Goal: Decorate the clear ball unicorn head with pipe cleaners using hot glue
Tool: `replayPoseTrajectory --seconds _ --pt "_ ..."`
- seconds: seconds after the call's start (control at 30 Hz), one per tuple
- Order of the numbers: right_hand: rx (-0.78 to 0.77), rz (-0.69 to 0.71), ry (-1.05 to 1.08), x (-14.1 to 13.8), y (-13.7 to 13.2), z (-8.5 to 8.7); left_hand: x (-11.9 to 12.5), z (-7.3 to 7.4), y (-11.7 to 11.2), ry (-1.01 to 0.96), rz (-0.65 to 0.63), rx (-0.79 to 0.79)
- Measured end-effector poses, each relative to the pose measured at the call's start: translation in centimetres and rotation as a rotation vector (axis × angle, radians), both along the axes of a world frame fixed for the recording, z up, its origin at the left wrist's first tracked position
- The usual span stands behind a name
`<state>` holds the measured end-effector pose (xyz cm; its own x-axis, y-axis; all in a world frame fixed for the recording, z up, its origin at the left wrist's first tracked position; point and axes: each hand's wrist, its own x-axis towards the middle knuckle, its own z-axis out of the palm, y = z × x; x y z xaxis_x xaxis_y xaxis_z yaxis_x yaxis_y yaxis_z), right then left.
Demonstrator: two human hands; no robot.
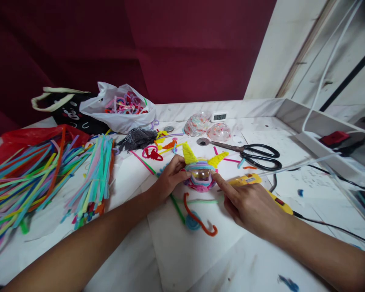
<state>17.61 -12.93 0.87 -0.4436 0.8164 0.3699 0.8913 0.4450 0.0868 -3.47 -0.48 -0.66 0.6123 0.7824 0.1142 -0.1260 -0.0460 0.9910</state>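
Observation:
A small craft figure (200, 165) of wound pipe cleaners stands on white paper, with yellow horns, pink and lilac sides and a clear window in front. At its left edge my left hand (172, 177) grips it, thumb in front and fingers partly hidden behind. My right hand (246, 202) reaches in from the other side; its index finger is stretched out and touches the window's right edge, the other fingers loosely curled. Just below the figure lie a bent orange pipe cleaner (197, 217), a blue coil (192, 221) and a green pipe cleaner (178, 209).
Black-handled scissors (246, 151) and a yellow corded glue gun (280, 202) lie to the right. Behind are two clear speckled domes (197, 123) and a small digital clock (219, 117). Pipe cleaners (48, 170) spread on the left, near a white plastic bag (118, 119) of scraps.

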Motion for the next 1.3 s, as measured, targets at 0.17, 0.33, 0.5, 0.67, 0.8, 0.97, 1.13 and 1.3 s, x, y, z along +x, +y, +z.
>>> replayPoseTrajectory --seconds 0.17,0.33,0.5,0.67,0.8,0.97,1.13,1.3 --pt "0.003 0.007 0.006 0.0 0.2 0.1 0.2 -0.1 -0.3 0.035 0.011 0.045" --pt "0.006 -0.002 0.010 0.0 0.2 0.1 0.4 0.2 -0.9 0.044 0.007 0.050" --pt "0.021 -0.003 0.006 0.0 0.0 0.1 0.4 0.4 -1.0 0.098 0.032 0.055" --pt "0.030 -0.003 0.005 0.0 0.1 0.1 0.4 0.3 -0.9 0.093 0.003 0.053" --pt "0.026 0.002 0.001 0.0 0.1 0.0 0.5 0.4 -1.0 0.097 0.015 0.053" --pt "0.006 0.004 0.004 0.0 0.1 0.0 0.6 0.3 -1.1 0.148 0.032 0.077" --pt "-0.003 -0.004 0.011 0.0 0.1 0.0 0.5 0.4 -1.3 0.241 0.049 0.130" --pt "-0.003 -0.006 0.010 0.0 0.2 -0.1 0.7 0.7 -1.7 0.268 0.083 0.108"
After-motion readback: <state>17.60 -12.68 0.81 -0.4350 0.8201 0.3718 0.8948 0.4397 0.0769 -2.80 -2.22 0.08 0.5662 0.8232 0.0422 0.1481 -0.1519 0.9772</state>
